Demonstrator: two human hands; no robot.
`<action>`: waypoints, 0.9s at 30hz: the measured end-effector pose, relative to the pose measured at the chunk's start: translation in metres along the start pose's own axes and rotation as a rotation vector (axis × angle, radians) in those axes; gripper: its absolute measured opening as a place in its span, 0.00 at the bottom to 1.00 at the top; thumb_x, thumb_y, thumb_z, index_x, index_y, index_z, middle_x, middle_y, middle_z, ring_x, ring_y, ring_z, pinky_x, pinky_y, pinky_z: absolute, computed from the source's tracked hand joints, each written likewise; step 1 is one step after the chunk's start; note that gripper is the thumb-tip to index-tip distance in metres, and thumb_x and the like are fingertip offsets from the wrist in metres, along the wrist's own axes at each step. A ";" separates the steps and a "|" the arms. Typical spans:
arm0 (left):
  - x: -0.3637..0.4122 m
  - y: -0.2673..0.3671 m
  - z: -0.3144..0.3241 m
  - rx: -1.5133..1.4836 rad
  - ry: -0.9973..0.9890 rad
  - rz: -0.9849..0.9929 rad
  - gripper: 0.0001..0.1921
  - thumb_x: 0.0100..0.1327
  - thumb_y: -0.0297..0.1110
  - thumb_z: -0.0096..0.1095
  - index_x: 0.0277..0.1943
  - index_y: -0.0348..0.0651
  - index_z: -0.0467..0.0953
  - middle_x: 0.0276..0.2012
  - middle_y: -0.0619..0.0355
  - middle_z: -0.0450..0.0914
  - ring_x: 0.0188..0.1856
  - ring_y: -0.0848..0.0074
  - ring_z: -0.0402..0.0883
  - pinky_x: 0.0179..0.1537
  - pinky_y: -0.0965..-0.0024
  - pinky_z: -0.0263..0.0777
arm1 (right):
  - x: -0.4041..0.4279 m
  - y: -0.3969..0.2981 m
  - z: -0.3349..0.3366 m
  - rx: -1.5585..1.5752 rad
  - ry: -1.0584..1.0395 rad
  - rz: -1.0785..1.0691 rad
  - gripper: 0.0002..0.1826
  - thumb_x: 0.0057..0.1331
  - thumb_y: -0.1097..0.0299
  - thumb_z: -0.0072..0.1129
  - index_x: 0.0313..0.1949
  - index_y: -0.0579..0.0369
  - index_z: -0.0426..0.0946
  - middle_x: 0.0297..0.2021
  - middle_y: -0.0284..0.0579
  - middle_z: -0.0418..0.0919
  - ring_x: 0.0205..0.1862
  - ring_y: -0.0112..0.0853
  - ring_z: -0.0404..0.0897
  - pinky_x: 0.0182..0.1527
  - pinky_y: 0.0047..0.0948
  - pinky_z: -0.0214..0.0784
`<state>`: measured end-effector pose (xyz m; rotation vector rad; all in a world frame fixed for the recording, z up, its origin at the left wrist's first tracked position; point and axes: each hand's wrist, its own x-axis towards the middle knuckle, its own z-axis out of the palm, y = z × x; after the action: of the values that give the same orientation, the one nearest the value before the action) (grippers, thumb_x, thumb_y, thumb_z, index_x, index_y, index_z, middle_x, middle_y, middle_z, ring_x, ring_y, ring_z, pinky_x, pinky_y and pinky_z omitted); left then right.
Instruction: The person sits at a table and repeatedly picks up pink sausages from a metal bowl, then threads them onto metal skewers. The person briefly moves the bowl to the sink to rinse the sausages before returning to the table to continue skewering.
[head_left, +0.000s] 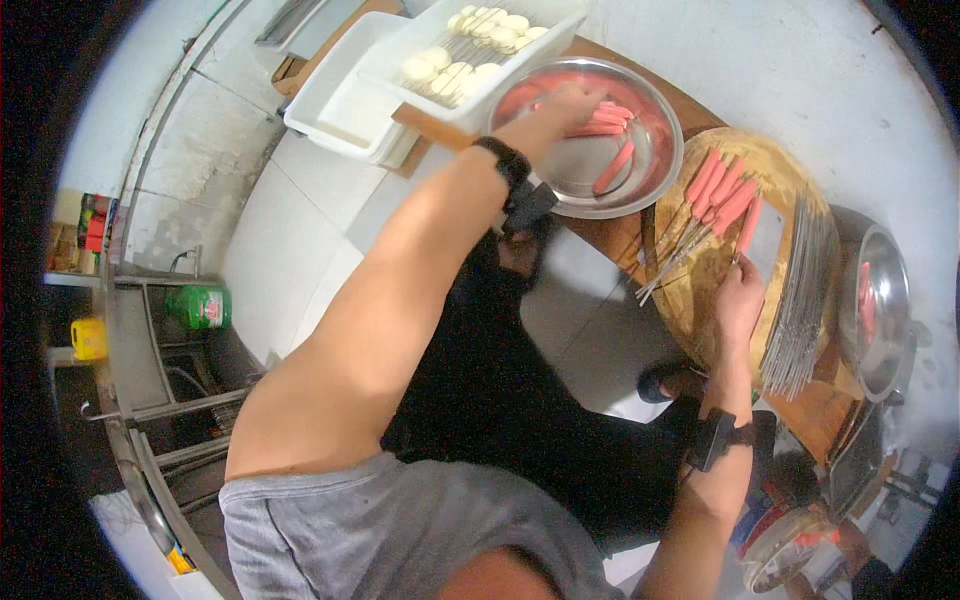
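Note:
My left hand (574, 109) is inside a large steel bowl (660, 161), over several pink sausages (604, 120); its fingers are blurred, so a grip on one cannot be made out. One sausage (615, 168) lies apart, lower in the bowl. My right hand (739, 289) pinches a skewer just below a skewered sausage (750, 225), above a round wooden board (682, 322). Several more skewered sausages (724, 187) lie side by side on the board, partly over a flat metal blade (769, 232). A thick bundle of thin metal skewers (799, 315) lies to their right.
Another steel bowl (904, 300) with pink pieces stands right of the board. White plastic tubs (330, 135) stand at the upper left, one with skewered pale round slices (487, 30). Another person's hand (851, 544) is by a basin at the lower right. A tiled wall borders the bench.

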<state>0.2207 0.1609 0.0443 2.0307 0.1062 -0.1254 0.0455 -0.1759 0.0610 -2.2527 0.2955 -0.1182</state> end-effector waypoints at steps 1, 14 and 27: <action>0.003 -0.003 -0.006 0.419 -0.066 0.119 0.16 0.67 0.39 0.53 0.47 0.34 0.80 0.45 0.44 0.83 0.48 0.61 0.82 0.47 0.59 0.75 | 0.001 0.001 -0.001 -0.077 -0.013 -0.023 0.19 0.68 0.62 0.52 0.50 0.64 0.79 0.41 0.63 0.82 0.45 0.49 0.82 0.49 0.40 0.72; 0.004 -0.023 0.024 1.141 0.167 0.271 0.15 0.67 0.38 0.49 0.46 0.45 0.84 0.42 0.49 0.85 0.45 0.62 0.85 0.47 0.53 0.78 | 0.018 0.070 -0.073 -0.767 0.219 -0.006 0.19 0.65 0.57 0.56 0.44 0.62 0.78 0.39 0.62 0.80 0.43 0.56 0.79 0.47 0.50 0.72; -0.010 -0.007 0.018 -0.464 -0.335 -0.167 0.20 0.73 0.44 0.49 0.54 0.35 0.74 0.31 0.58 0.76 0.31 0.77 0.74 0.34 0.73 0.71 | 0.022 0.059 -0.076 -0.432 0.252 0.093 0.18 0.65 0.60 0.51 0.42 0.67 0.75 0.37 0.63 0.82 0.41 0.57 0.81 0.48 0.46 0.71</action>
<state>0.2094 0.1476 0.0315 1.5136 0.0841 -0.4970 0.0429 -0.2743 0.0641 -2.6479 0.6090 -0.3157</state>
